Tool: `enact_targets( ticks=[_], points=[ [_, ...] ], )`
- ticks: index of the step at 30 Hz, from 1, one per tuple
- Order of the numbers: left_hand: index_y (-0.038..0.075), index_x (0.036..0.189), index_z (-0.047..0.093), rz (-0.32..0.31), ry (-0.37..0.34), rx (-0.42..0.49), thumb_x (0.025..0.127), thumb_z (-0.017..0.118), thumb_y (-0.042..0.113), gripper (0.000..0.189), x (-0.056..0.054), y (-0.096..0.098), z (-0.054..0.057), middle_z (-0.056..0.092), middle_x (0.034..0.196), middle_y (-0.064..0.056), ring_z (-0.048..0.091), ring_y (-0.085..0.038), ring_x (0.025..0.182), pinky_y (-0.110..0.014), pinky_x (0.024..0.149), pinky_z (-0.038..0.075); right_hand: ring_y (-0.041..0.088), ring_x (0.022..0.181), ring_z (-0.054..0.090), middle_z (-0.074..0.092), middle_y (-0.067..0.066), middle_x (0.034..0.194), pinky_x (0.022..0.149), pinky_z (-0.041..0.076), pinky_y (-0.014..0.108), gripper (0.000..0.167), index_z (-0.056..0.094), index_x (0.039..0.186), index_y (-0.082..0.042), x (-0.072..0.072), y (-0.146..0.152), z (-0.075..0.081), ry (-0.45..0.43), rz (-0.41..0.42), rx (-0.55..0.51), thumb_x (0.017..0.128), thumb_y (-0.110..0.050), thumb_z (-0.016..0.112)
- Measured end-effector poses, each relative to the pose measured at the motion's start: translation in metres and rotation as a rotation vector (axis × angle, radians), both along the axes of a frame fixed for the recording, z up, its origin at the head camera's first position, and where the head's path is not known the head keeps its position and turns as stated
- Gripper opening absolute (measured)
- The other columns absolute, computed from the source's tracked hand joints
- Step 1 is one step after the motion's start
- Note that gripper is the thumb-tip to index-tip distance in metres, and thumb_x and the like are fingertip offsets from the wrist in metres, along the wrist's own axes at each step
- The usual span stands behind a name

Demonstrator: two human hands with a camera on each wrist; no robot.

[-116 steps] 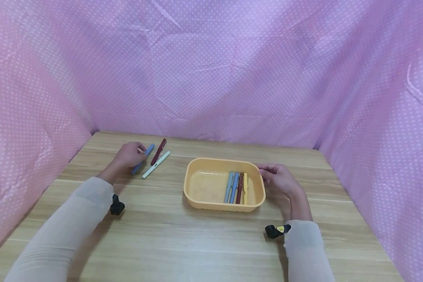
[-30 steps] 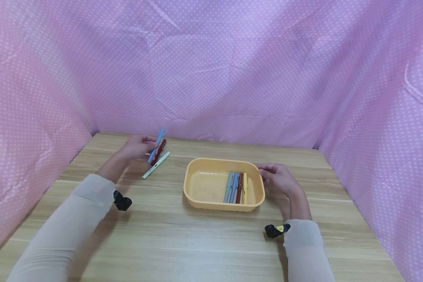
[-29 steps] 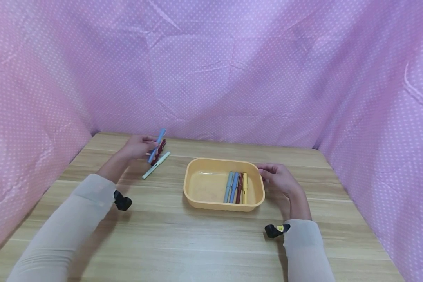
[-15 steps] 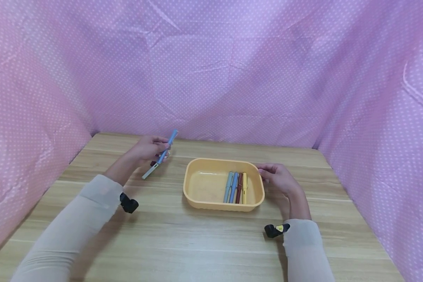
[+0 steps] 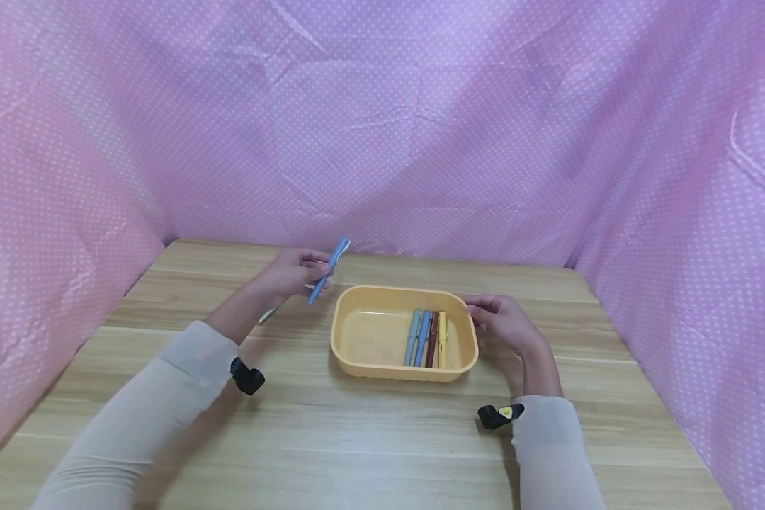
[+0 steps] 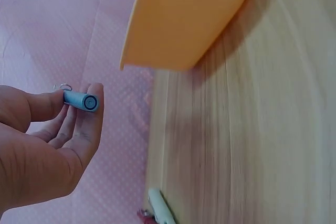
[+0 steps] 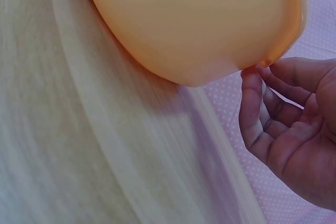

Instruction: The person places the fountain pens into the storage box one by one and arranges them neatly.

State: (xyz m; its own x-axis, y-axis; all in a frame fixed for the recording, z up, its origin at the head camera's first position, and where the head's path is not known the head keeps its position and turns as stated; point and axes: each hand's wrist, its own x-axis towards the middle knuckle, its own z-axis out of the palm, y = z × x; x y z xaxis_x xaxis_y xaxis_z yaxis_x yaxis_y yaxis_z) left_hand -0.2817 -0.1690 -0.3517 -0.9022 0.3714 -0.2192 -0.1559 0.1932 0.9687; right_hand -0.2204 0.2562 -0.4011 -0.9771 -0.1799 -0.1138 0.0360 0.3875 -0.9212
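My left hand pinches a blue pen between thumb and fingers, raised above the table just left of the yellow plastic box. In the left wrist view the blue pen shows its round end. My right hand grips the box's rim at its far right corner; the right wrist view shows the thumb and fingertips at that edge. Inside the box, a grey-green pen, another blue pen, a dark red pen and a yellow pen lie side by side at the right.
A pale green pen and a dark red pen lie on the wooden table, mostly hidden behind my left hand in the head view. Pink dotted cloth hangs around the table's back and sides.
My left hand has picked the blue pen up from the table and carried it rightward, close to the box. My right hand has stayed at the box's corner.
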Motion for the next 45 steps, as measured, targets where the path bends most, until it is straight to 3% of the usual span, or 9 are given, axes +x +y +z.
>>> enact_targets(
  ticks=[9, 21, 28, 37, 45],
  points=[
    [-0.007, 0.14, 0.05, -0.048, -0.002, 0.008, 0.106, 0.054, 0.004, 0.037, 0.007, 0.018, 0.0, 0.057, 0.132, -0.032, 0.06, -0.045, 0.12, -0.052, 0.101, 0.054, 0.016, 0.093, 0.067, 0.07, 0.022, 0.12, 0.083, 0.057, 0.027, 0.036, 0.062, 0.134, 0.007, 0.0, 0.001, 0.0, -0.001, 0.014, -0.008, 0.106, -0.016, 0.058],
    [-0.002, 0.136, 0.055, -0.051, -0.061, 0.033, 0.105, 0.055, 0.005, 0.032, 0.012, 0.033, 0.0, 0.057, 0.135, -0.033, 0.056, -0.048, 0.126, -0.051, 0.1, 0.054, 0.016, 0.092, 0.067, 0.07, 0.021, 0.119, 0.082, 0.057, 0.027, 0.036, 0.062, 0.134, 0.006, 0.001, 0.0, 0.001, -0.005, -0.001, 0.008, 0.106, -0.015, 0.057],
    [-0.003, 0.141, 0.052, -0.101, -0.055, 0.031, 0.106, 0.054, 0.006, 0.036, 0.017, 0.047, -0.004, 0.057, 0.135, -0.032, 0.058, -0.045, 0.123, -0.048, 0.099, 0.056, 0.016, 0.097, 0.067, 0.069, 0.022, 0.123, 0.085, 0.056, 0.026, 0.037, 0.062, 0.134, 0.006, 0.001, 0.001, 0.0, -0.018, 0.0, 0.015, 0.106, -0.018, 0.057],
    [-0.002, 0.138, 0.055, -0.113, -0.041, 0.023, 0.105, 0.055, 0.004, 0.034, 0.02, 0.062, -0.004, 0.06, 0.132, -0.031, 0.062, -0.043, 0.119, -0.04, 0.092, 0.06, 0.015, 0.093, 0.066, 0.07, 0.02, 0.12, 0.083, 0.056, 0.026, 0.037, 0.061, 0.135, 0.006, 0.0, 0.002, 0.0, -0.011, -0.011, 0.02, 0.106, -0.017, 0.058],
    [-0.004, 0.135, 0.056, -0.126, -0.079, 0.036, 0.104, 0.056, 0.003, 0.032, 0.022, 0.075, -0.01, 0.059, 0.134, -0.031, 0.059, -0.047, 0.122, -0.046, 0.097, 0.057, 0.016, 0.095, 0.067, 0.07, 0.021, 0.121, 0.084, 0.057, 0.027, 0.037, 0.061, 0.135, 0.006, -0.002, 0.002, 0.001, -0.019, -0.003, 0.016, 0.106, -0.016, 0.058]
  ],
)
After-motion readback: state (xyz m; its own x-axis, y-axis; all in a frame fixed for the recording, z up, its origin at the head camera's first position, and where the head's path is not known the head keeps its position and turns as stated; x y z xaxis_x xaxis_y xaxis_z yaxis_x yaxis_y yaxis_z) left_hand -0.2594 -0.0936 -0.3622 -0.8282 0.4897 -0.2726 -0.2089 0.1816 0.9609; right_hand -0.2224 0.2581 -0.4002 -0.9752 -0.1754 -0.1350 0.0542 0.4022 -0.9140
